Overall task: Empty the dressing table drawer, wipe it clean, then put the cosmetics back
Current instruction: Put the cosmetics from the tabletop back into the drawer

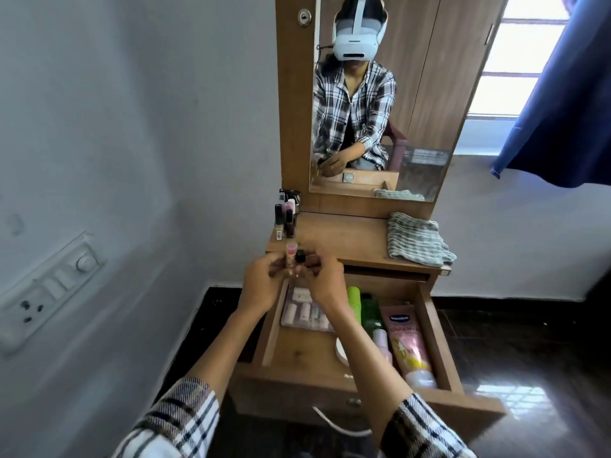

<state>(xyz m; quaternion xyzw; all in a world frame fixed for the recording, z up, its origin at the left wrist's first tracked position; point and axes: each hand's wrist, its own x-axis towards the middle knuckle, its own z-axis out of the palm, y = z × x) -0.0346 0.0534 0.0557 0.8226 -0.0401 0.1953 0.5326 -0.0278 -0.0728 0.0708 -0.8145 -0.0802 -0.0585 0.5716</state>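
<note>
The wooden drawer (439, 342) stands pulled open below the dressing table top (347, 239). Inside lie a pink Vaseline tube (408, 342), green bottles (367, 312), a white round jar (340, 350) and a clear pouch of small items (304, 310). Above the drawer's far left corner my left hand (261, 285) and my right hand (322, 280) meet around small cosmetics: a pink-capped tube (291, 254) and a small black-capped item (300, 256). Fingers of both hands curl around them. Several nail polish bottles (286, 216) stand at the top's back left.
A striped grey cloth (416, 242) lies on the right of the table top. The mirror (380, 94) rises behind it. A wall with a switch panel (49, 285) is on the left, a blue curtain (562, 110) on the right, dark floor below.
</note>
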